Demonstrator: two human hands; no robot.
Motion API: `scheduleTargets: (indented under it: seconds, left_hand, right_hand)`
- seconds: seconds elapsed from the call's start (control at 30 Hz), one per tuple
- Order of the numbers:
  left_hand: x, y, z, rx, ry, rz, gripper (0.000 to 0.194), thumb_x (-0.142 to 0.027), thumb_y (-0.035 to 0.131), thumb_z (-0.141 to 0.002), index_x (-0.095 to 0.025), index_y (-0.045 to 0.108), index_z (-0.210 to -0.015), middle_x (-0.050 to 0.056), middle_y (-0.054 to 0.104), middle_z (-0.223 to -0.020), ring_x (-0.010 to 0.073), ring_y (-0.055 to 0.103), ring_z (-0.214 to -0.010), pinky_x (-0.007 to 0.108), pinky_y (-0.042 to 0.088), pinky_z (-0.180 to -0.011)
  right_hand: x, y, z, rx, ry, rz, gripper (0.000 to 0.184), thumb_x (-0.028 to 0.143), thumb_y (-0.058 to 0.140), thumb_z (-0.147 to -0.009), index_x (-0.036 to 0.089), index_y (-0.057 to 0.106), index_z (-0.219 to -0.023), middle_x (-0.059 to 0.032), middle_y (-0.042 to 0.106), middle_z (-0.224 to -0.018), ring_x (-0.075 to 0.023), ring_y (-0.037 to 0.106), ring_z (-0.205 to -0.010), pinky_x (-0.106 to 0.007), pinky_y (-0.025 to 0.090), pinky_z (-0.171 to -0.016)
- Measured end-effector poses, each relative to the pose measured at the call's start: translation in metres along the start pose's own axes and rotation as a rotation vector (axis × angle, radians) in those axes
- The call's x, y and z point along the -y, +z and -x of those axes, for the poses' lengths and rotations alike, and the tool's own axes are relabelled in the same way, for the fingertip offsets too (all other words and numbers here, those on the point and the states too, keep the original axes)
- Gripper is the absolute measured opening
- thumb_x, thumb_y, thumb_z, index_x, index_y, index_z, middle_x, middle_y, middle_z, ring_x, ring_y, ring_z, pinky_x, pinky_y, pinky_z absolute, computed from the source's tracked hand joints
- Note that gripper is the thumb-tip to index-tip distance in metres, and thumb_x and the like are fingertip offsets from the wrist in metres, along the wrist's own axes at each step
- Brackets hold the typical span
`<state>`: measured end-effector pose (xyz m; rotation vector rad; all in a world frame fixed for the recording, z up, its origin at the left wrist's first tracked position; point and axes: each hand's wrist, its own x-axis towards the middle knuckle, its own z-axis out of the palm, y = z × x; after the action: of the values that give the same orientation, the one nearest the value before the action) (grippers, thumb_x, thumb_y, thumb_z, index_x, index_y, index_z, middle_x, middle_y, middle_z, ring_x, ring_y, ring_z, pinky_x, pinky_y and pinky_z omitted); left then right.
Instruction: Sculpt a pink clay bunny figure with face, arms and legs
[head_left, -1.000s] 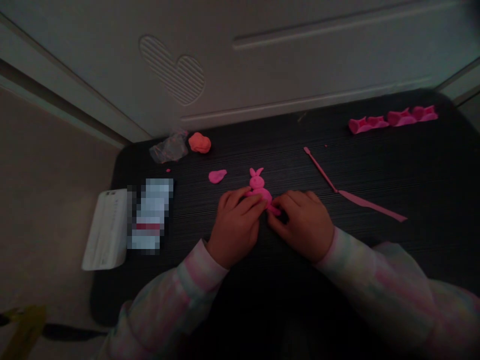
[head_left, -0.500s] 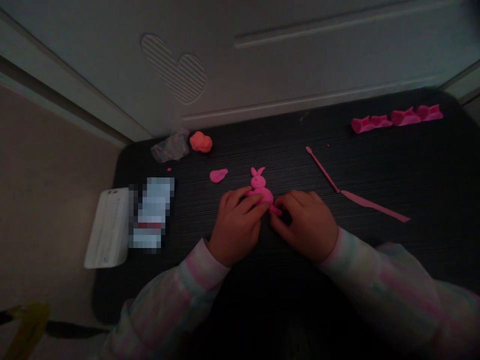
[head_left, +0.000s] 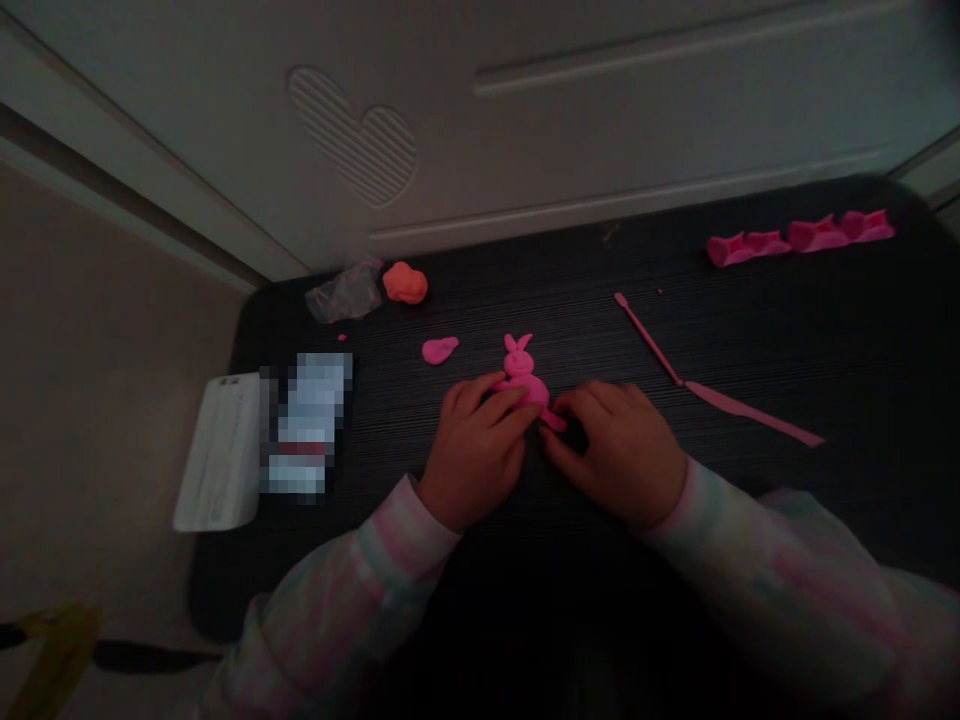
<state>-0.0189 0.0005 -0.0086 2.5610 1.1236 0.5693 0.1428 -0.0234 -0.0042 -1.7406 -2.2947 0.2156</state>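
Your left hand lies with bent fingers over the body of a pink clay rabbit, its grip loosely closed and holding the figure on the dark worktop. Your right hand curls at the rabbit's lower right, thumb and forefinger slightly parted around the end of a pink leg; whether they pinch it, you cannot tell from this view. Left of the rabbit's head sits a flat pink lump, with an orange lump and clear wrapper beyond it. Farther left lie a phone and a white box. Right of the rabbit rest two pink tools, with pink scalloped pieces behind them.
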Motion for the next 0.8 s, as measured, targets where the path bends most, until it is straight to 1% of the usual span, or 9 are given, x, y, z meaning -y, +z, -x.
scheduleTargets:
  seconds: [0.1,0.33,0.47,0.6,0.67,0.73,0.77,0.8]
  left_hand:
    - [0.001,0.002,0.001,-0.012,0.008,-0.004,0.026,-0.013,0.048,-0.076,-0.018,0.059,-0.099,0.003,0.061,-0.105,0.0221,0.042,-0.108,0.040,0.034,-0.090]
    - [0.004,0.005,0.001,-0.071,0.013,0.001,0.026,-0.011,0.052,-0.075,-0.017,0.059,-0.099,0.003,0.062,-0.103,0.0207,0.046,-0.105,0.038,0.038,-0.087]
    - [0.005,0.005,-0.001,-0.139,0.032,0.015,0.025,-0.012,0.053,-0.075,-0.017,0.058,-0.099,0.003,0.064,-0.100,0.0196,0.049,-0.101,0.037,0.039,-0.086]
    - [0.006,0.003,-0.003,-0.216,0.050,0.033,0.025,-0.010,0.053,-0.074,-0.016,0.059,-0.098,0.004,0.065,-0.097,0.0191,0.051,-0.097,0.037,0.041,-0.084]
    - [0.005,0.001,-0.003,-0.302,0.066,0.088,0.027,-0.008,0.054,-0.073,-0.017,0.058,-0.098,0.004,0.065,-0.095,0.0181,0.053,-0.095,0.037,0.042,-0.083]
    - [0.004,-0.002,-0.001,-0.397,0.062,0.210,0.029,-0.007,0.056,-0.071,-0.019,0.058,-0.098,0.003,0.065,-0.094,0.0170,0.054,-0.092,0.035,0.043,-0.082]
    - [0.003,-0.003,0.000,-0.433,0.030,0.310,0.030,-0.007,0.056,-0.071,-0.020,0.059,-0.098,0.003,0.065,-0.093,0.0166,0.054,-0.091,0.034,0.043,-0.081]
    - [0.002,-0.003,0.001,-0.457,-0.031,0.445,0.029,-0.008,0.056,-0.071,-0.020,0.059,-0.097,0.002,0.065,-0.092,0.0159,0.055,-0.089,0.033,0.045,-0.079]
  right_hand:
    - [0.000,0.000,0.001,-0.006,-0.003,0.023,0.016,0.030,0.049,-0.076,0.016,0.056,-0.073,-0.0041,0.058,-0.072,-0.0186,0.052,-0.067,-0.031,0.030,-0.064]
    - [-0.001,0.000,0.001,-0.092,-0.015,-0.035,0.013,0.028,0.052,-0.074,0.017,0.057,-0.071,-0.0030,0.059,-0.067,-0.0185,0.053,-0.065,-0.031,0.031,-0.062]
    - [-0.001,-0.001,0.002,-0.154,-0.031,-0.111,0.013,0.028,0.052,-0.075,0.016,0.057,-0.074,-0.0033,0.058,-0.067,-0.0180,0.052,-0.064,-0.030,0.033,-0.061]
    - [0.000,-0.003,0.002,-0.172,-0.039,-0.201,0.018,0.032,0.051,-0.077,0.015,0.057,-0.079,-0.0035,0.058,-0.066,-0.0176,0.052,-0.063,-0.031,0.036,-0.060]
    - [-0.001,-0.007,0.002,-0.179,-0.053,-0.280,0.024,0.036,0.053,-0.076,0.014,0.055,-0.087,-0.0048,0.058,-0.071,-0.0182,0.053,-0.066,-0.032,0.039,-0.061]
    - [-0.003,-0.012,0.003,-0.211,-0.078,-0.373,0.031,0.035,0.056,-0.074,0.015,0.052,-0.097,-0.0067,0.058,-0.080,-0.0194,0.054,-0.074,-0.033,0.041,-0.065]
    - [-0.004,-0.015,0.003,-0.235,-0.088,-0.424,0.032,0.033,0.057,-0.073,0.016,0.050,-0.100,-0.0074,0.058,-0.085,-0.0199,0.054,-0.078,-0.034,0.042,-0.068]
    - [-0.006,-0.018,0.003,-0.253,-0.092,-0.480,0.032,0.030,0.057,-0.074,0.017,0.049,-0.102,-0.0076,0.057,-0.089,-0.0201,0.053,-0.082,-0.034,0.042,-0.071]
